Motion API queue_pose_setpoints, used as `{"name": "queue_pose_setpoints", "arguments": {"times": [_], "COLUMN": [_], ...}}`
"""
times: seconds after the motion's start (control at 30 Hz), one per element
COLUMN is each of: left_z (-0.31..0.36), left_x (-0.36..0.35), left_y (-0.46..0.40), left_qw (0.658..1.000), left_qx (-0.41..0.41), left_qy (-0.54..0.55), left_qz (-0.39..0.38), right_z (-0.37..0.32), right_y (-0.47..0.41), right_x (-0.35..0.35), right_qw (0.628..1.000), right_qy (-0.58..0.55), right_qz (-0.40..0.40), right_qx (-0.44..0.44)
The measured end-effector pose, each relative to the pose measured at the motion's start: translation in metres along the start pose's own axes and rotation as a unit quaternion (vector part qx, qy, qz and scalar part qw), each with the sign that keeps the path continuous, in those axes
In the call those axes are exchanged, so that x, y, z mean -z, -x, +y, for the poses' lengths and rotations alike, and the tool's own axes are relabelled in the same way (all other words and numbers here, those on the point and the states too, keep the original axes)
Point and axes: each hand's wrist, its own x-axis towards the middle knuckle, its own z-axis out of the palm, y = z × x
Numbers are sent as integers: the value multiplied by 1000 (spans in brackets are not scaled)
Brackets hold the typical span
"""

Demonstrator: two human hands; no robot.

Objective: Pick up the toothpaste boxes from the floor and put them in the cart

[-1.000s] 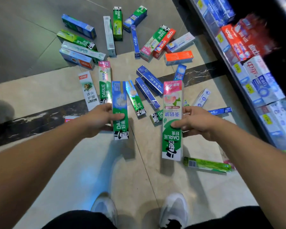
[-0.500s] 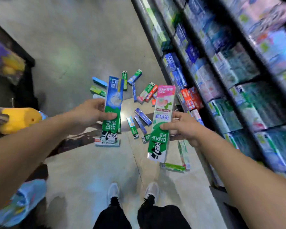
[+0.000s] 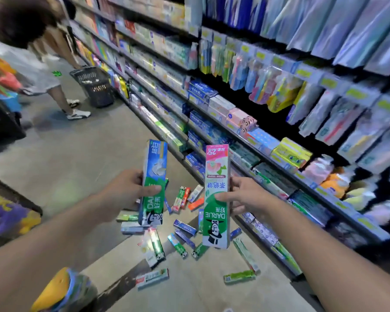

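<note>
My left hand grips a blue and green Darlie toothpaste box, held upright at chest height. My right hand grips a pink and green Darlie toothpaste box, also upright, just right of the first. Below them several more toothpaste boxes lie scattered on the floor beside the shelf base. A black basket cart stands far up the aisle on the left, next to another person.
Stocked shelves of toothpaste and toothbrushes run along the right. A person stands bent over at the far left by the black basket. A yellow and blue object sits at the bottom left, a dark display at the left edge.
I have risen and my view has tilted up from the floor to the aisle. Both hands have lifted their boxes higher. The shelves, the person and the basket have come into view.
</note>
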Motion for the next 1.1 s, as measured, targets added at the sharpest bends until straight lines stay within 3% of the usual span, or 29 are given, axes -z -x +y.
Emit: {"name": "queue_pose_setpoints", "arguments": {"times": [0.23, 0.5, 0.87, 1.1], "left_z": [43, 87, 111, 95], "left_x": [-64, -210, -518, -678], "left_y": [5, 39, 164, 276], "left_qw": [986, 940, 833, 790], "left_qx": [-72, -139, -201, -210], "left_qy": [-79, -156, -261, -265], "left_qz": [-129, -269, -444, -512], "right_z": [38, 119, 278, 366], "right_y": [91, 236, 509, 660], "right_x": [35, 105, 182, 194], "right_qw": [990, 953, 842, 759], "right_qy": [-53, -126, -215, -267], "right_qz": [130, 275, 490, 586], "right_qx": [-14, -30, -73, -94]}}
